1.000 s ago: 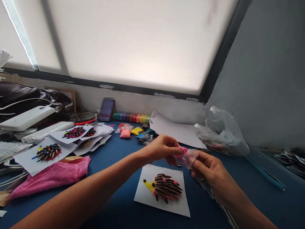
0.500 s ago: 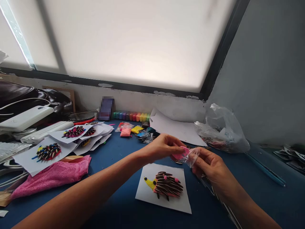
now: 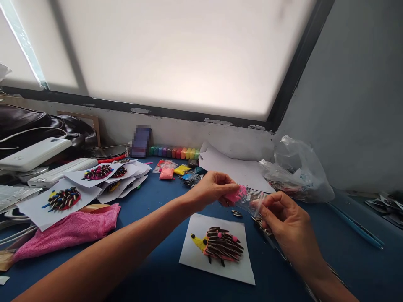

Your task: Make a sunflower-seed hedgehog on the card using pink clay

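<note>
My left hand pinches a small clear plastic bag around the lump of pink modelling clay at its left end. The fingers of my right hand are closed on the bag's other end, so it is stretched between both hands. Below them lies a white paper square. On it is a hedgehog with a yellow clay face, striped sunflower-seed spines, black dots and two pink balls. Loose sunflower seeds lie on the blue table just under the bag.
Several finished seed pictures, a pink cloth and white power banks crowd the left. Clay packets and paper sheets lie at the back. A crumpled plastic bag and a blue pen-like stick are on the right.
My hands have drawn slightly apart, and more of the clear bag shows stretched between them. The right hand has shifted a little to the right. The hedgehog picture stays on the table.
</note>
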`<state>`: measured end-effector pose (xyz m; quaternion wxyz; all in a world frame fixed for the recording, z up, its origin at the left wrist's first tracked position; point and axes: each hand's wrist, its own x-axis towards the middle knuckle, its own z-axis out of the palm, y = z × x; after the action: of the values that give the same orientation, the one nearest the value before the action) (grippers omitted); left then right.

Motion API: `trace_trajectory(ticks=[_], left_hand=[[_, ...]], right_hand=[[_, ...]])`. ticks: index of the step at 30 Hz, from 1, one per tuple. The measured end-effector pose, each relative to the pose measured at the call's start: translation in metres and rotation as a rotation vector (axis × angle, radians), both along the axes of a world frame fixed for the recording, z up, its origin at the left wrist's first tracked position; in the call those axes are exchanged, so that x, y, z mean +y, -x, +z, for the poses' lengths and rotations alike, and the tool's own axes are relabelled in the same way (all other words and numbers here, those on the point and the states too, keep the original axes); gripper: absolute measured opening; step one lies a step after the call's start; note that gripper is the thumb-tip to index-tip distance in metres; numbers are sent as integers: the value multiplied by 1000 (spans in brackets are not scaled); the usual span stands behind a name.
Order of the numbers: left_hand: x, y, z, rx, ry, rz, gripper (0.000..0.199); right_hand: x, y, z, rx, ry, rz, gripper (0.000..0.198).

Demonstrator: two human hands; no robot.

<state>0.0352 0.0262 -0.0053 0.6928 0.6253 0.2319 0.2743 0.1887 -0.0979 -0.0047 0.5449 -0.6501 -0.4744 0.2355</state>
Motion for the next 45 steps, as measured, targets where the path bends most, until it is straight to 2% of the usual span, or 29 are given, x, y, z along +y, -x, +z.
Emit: trace_trajectory(ticks=[5, 14, 21, 25, 30, 34, 40, 45], left_hand=[[-2, -1, -3, -107, 50, -5, 23], [-9, -2, -2, -58, 50, -98, 14], [-8, -1, -7, 93, -101, -135, 26], [-8, 0, -5, 165, -180, -105, 24], [-5, -4, -12, 127, -166, -52, 17], [-1, -4, -17, 59, -166, -117, 15], [-2, -1, -12, 91, -216, -214, 21], [-5, -3, -11, 107, -191, -106, 18]], right_hand=[[-1, 0, 0, -45, -26, -31, 46], [4, -5, -6, 17, 105, 66, 42], [6, -9, -10, 121, 172, 161, 49], [4, -7, -10, 146, 198, 204, 39], [4, -3, -8, 163, 187, 179, 35], [6, -4, -6, 178, 171, 144, 42], [6, -9, -6, 188, 172, 130, 47], [6, -8, -7, 179, 159, 180, 47]])
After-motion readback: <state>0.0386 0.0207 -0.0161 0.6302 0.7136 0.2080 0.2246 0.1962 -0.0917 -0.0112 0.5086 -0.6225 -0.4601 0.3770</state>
